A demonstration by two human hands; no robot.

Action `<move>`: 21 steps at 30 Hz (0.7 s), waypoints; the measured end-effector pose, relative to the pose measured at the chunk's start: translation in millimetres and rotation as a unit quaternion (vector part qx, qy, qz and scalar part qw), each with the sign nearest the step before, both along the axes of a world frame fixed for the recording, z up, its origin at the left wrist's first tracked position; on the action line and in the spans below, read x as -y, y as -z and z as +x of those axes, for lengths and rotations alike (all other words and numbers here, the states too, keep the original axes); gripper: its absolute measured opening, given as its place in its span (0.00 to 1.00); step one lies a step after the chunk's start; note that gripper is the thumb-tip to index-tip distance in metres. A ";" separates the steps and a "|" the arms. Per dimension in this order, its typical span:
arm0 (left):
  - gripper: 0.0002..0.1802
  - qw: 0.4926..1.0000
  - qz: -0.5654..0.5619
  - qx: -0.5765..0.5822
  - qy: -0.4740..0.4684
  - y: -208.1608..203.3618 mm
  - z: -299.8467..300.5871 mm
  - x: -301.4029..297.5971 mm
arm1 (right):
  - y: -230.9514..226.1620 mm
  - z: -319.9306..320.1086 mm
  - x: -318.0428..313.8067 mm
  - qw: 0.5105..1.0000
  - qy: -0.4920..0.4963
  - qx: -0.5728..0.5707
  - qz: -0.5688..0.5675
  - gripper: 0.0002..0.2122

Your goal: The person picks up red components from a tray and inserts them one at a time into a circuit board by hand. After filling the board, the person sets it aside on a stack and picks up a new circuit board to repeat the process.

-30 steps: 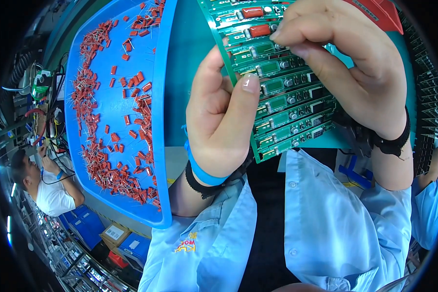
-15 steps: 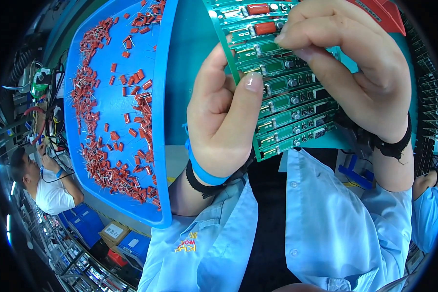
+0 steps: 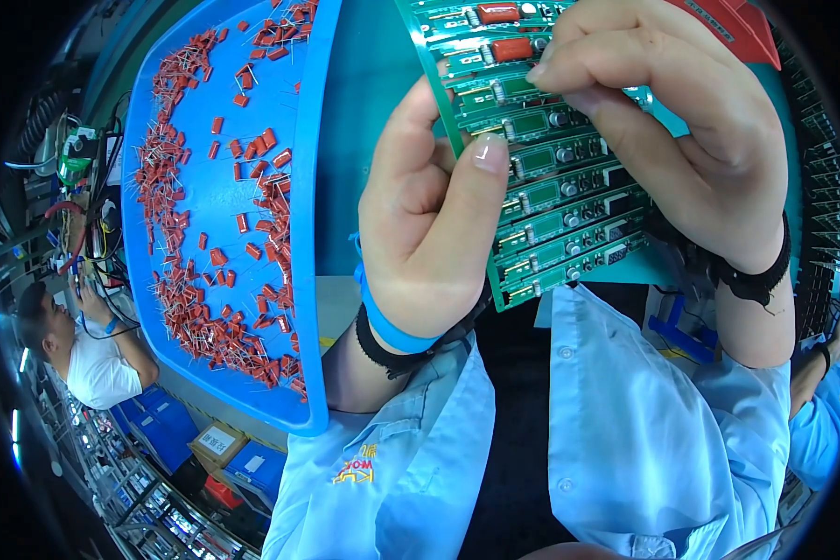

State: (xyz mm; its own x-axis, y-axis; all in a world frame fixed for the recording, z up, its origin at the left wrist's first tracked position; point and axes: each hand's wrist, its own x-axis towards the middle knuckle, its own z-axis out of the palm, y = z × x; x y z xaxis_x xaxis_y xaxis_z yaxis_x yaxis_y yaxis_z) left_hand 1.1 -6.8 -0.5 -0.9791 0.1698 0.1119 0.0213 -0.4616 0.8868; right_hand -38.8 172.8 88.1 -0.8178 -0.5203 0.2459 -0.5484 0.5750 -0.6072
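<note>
Head view: the circuit board [image 3: 535, 166] lies tilted between both hands, its left edge inside the left hand [image 3: 429, 210] and its upper part under the right fingertips [image 3: 539, 75]. Below is a green table [image 3: 348, 131]; a blue tray [image 3: 307, 196] of red capacitors [image 3: 196, 341] stands to the left, and a co-worker [image 3: 107, 373] sits beyond. Left thumb and fingers pinch the board; the right hand's [image 3: 686, 140] thumb and forefinger nearly meet, but whether they grip anything I cannot tell.

Glossy circuit board [image 3: 539, 193], plastic tray [image 3: 306, 233]
</note>
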 end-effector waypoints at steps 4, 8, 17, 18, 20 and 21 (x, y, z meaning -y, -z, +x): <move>0.27 1.000 0.022 0.001 0.009 -4.5 -2.0 -5.9 | -8.8 2.2 -2.1 0.999 0.015 0.027 0.010 0.11; 0.27 1.000 0.027 0.000 0.007 -4.6 -2.8 -5.8 | -8.3 -0.1 0.7 0.999 0.008 0.032 0.022 0.12; 0.27 0.999 0.030 -0.007 0.013 -2.2 -3.4 -6.1 | 24.3 -9.2 -3.7 0.989 -0.083 -0.114 -0.039 0.10; 0.27 0.999 0.030 -0.008 0.014 -1.9 -3.6 -6.2 | 20.5 -9.0 -2.1 0.989 -0.083 -0.113 -0.039 0.10; 0.25 0.999 0.023 -0.027 0.013 0.8 -4.4 -5.3 | 6.4 -7.9 0.4 0.998 -0.045 -0.008 -0.033 0.09; 0.23 0.999 0.016 -0.046 0.012 2.6 -4.9 -4.6 | 3.2 -7.9 1.7 0.998 -0.026 0.045 -0.030 0.09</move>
State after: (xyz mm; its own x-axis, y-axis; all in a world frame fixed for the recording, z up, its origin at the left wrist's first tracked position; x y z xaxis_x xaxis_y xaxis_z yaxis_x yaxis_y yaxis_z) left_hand -3.8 -2.2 -3.1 -0.9603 0.1871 0.2070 0.0909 -0.4918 0.8660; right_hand -46.7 171.1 84.9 -0.8109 -0.5483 0.2047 -0.5175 0.5084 -0.6883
